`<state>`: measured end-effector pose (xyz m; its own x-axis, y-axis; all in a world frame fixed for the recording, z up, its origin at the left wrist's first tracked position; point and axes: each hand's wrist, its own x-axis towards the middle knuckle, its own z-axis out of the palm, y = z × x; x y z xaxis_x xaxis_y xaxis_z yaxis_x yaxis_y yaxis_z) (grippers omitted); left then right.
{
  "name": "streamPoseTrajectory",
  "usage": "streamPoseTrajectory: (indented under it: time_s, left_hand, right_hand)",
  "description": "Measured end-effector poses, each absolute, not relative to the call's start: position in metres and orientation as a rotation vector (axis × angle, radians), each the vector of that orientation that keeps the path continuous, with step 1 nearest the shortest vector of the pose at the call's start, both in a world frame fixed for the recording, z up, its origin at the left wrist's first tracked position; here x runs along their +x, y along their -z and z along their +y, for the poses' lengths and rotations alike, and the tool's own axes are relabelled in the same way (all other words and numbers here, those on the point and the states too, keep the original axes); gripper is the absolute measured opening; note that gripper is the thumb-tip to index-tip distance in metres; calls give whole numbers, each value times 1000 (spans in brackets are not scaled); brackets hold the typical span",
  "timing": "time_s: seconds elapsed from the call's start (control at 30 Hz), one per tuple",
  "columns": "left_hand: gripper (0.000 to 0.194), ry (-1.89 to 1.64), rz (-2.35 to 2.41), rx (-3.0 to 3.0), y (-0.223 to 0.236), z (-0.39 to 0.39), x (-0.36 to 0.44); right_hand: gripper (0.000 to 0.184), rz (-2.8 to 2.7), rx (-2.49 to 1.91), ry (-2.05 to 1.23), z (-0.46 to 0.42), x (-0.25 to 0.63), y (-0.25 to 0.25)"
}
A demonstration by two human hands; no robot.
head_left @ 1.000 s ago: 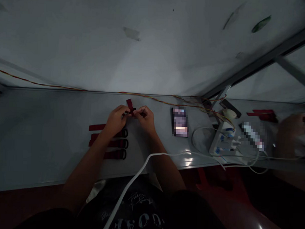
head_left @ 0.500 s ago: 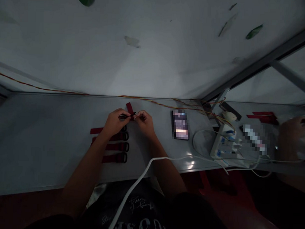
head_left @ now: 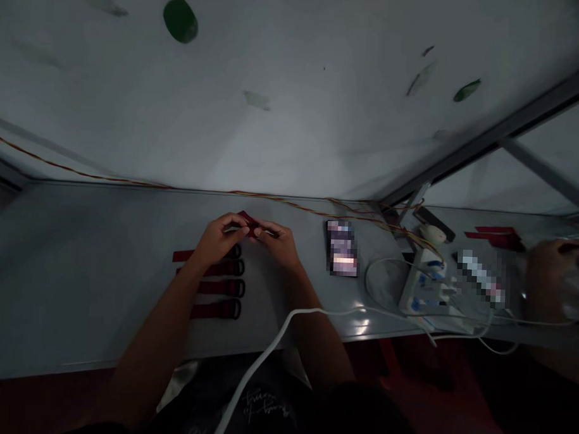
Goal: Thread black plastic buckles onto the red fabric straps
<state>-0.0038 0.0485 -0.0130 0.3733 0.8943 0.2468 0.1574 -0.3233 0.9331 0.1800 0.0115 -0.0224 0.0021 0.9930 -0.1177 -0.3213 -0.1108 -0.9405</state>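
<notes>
Strap (head_left: 246,217) and desk (head_left: 101,299): red strap near the grey desk's far edge.
Row: four red straps (head_left: 218,287) side by side, partly hidden by the left forearm (head_left: 165,323).
Power strip (head_left: 413,288): white, plugs fitted.
Left hand (head_left: 217,241): thumb and finger pinching the held strap.
Right hand (head_left: 278,244): likewise, opposite side.
Phone (head_left: 342,248): right of both hands, screen lit.
Rings (head_left: 242,288): dark, at the row's right ends.

1. A red strap (head_left: 246,219) is pinched by the left hand (head_left: 217,239) and right hand (head_left: 279,241), one end pointing to 11 o'clock.
2. Four more red straps (head_left: 213,287) lie in a row at 7 o'clock, black rings (head_left: 243,287) toward 3 o'clock.
</notes>
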Motion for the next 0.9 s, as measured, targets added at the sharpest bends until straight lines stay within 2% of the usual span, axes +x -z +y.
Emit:
streamPoseTrajectory:
  time_s: [0.4,0.63,0.9]
  left_hand:
    - [23,-1019,967,1532,17,49,-2]
    - [17,-1056,965,1584,20,49,-1]
    - [27,-1047,933,1554,20,45,4]
  right_hand:
    - [44,-897,-1064,-1432,11,182,23]
    - [41,-959,-1066,-1379,11,179,20]
    - [44,-873,-1115,-1402,12,181,27]
